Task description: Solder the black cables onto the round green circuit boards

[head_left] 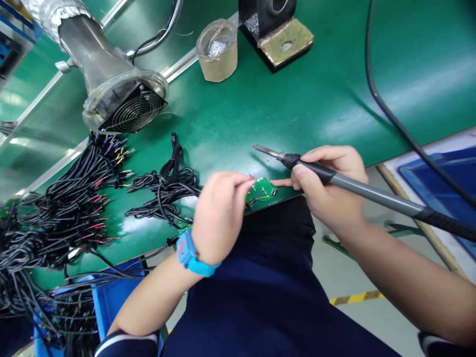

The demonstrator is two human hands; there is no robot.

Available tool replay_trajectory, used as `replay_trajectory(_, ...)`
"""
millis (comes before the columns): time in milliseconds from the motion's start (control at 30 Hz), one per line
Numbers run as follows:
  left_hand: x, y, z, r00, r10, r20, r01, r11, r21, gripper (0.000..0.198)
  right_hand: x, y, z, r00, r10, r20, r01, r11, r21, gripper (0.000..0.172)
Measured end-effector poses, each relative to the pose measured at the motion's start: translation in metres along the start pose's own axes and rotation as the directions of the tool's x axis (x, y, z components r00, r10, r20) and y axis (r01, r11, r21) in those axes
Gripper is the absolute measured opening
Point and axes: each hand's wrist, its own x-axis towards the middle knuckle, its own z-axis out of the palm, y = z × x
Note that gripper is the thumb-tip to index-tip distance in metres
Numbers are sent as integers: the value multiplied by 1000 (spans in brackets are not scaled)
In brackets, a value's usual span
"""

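My right hand (330, 186) is closed around a soldering iron (357, 188), whose metal tip (260, 148) points left just above the bench. One finger of that hand touches the right edge of a small green circuit board (263, 189) lying at the bench's front edge. My left hand (219, 213), wearing a blue wrist strap (191, 258), is pinched on thin red and black wires at the board's left side. The iron's tip hangs a little above and behind the board, not touching it.
Bundles of black cables with coloured ends (74, 208) cover the left of the green bench mat (316, 99). A fume extractor with a fan grille (122, 106) stands at the back left, a tape-wrapped cup (217, 49) and an iron stand with a sponge (282, 39) behind. Blue bins (439, 183) sit at the right.
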Motion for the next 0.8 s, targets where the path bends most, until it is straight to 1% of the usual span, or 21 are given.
replay_trajectory(67, -4, 2, 17, 994, 78, 76, -75, 997, -30, 9, 1, -1, 1, 1000, 22, -17, -23, 1000, -8, 14)
replay_trajectory(133, -8, 0, 33, 981, 125, 146, -125, 992, -10, 15, 2, -1, 2, 999, 47, -20, -47, 999, 10, 14)
replay_trajectory(233, -11, -6, 43, 964, 135, 231, -152, 987, 57, 18, 4, -1, -3, 998, 56, -39, -54, 997, 51, 16)
replay_trajectory(300, -11, -9, 44, 955, 134, 267, -156, 986, 66, 16, 7, 2, -11, 998, 33, -59, -29, 997, 67, 15)
replay_trajectory(367, -11, -11, 42, 953, 131, 274, -154, 986, 64, 15, 11, 5, -22, 999, 3, -50, 2, 994, 107, 14)
replay_trajectory(500, -9, -11, 40, 959, 113, 262, -134, 989, 64, 15, 20, 9, -43, 998, -36, 52, 25, 979, 202, 11)
replay_trajectory(567, -8, -10, 40, 958, 117, 260, -134, 990, 49, 15, 25, 10, -50, 995, -26, 99, 5, 977, 212, 10)
replay_trajectory(633, -6, -9, 40, 959, 131, 253, -142, 989, 27, 16, 28, 10, -56, 990, 2, 143, -31, 979, 201, 11)
replay_trajectory(733, -1, -10, 38, 952, 166, 257, -170, 985, -6, 15, 29, 12, -61, 974, 37, 223, -69, 988, 136, 13)
replay_trajectory(800, 2, -11, 37, 943, 187, 276, -188, 982, -23, 13, 28, 14, -64, 969, 61, 237, -80, 994, 70, 17)
